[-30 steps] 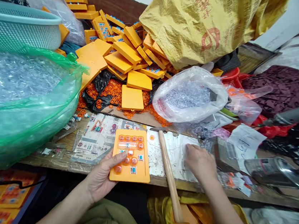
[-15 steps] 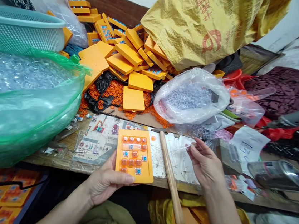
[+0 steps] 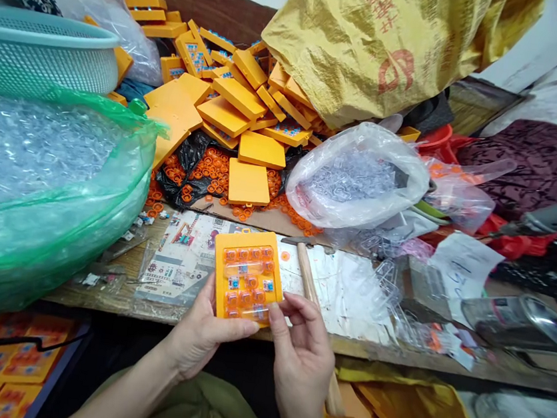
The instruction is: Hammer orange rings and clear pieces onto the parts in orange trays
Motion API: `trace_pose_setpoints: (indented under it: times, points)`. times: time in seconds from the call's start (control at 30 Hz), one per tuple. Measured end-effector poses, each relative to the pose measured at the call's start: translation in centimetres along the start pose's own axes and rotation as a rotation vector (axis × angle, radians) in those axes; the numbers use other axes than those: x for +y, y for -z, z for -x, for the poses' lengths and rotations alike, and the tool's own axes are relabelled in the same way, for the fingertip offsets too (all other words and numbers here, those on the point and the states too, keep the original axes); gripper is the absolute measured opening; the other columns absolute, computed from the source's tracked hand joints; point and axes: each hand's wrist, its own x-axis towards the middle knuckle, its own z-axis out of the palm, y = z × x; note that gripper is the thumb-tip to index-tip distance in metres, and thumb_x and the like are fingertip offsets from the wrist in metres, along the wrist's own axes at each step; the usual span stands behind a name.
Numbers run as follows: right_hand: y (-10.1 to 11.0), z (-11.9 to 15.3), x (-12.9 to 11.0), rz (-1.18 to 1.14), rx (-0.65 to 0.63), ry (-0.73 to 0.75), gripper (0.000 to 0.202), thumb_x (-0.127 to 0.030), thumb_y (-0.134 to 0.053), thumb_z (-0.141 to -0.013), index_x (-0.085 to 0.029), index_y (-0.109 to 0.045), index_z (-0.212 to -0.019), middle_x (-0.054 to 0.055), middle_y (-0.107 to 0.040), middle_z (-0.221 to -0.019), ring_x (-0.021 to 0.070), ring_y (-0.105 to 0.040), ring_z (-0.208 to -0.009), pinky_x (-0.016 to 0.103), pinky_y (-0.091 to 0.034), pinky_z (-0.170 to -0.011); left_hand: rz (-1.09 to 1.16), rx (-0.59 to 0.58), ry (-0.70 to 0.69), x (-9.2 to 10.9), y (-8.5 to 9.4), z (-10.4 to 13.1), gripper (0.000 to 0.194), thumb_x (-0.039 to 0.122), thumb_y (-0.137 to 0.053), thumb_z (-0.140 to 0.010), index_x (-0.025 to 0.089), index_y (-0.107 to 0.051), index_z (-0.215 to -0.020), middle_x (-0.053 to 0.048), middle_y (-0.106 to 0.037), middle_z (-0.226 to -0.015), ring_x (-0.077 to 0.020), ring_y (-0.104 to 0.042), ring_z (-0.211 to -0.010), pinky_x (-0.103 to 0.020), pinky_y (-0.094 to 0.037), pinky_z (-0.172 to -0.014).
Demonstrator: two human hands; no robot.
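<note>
An orange plastic keypad panel is tilted up above the bench edge, its face toward me. My left hand grips its lower left corner, thumb across the front edge. Rows of clear caps over orange rings fill much of the panel, and blue switches show bare in a few spots. At the lower right, my right hand has thumb and fingers closed on the end of a wide clear plastic cap lying over the bottom row. The fingertips partly hide that cap, so I cannot tell how firmly it sits.
Behind the panel lies a hammer on white paper. Orange panels are heaped at the back beside loose orange rings. A white bag and a green bag hold clear pieces. A metal block stands right.
My right hand has come left from the clear pieces to the panel's lower right corner, bringing a wide clear cap over the bottom row. The panel has tilted and shifted slightly left.
</note>
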Motion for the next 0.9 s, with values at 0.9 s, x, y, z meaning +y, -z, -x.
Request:
trace_pose_setpoints:
  times: [0.9]
  points:
    - [1.0, -24.5, -1.7, 1.179, -0.226, 0.22, 0.039, -0.017, -0.055, -0.085, -0.013, -0.06, -0.123, 0.018, -0.059, -0.125, 0.0338, -0.052, -0.119, 0.05, -0.038, -0.099, -0.159, 0.055, -0.064, -0.2, 2.2, -1.9, 0.068, 0.018, -0.085, -0.054, 0.013, -0.049, -0.112, -0.014, -0.071, -0.105, -0.0276, -0.069, -0.09, -0.042, -0.056, -0.084]
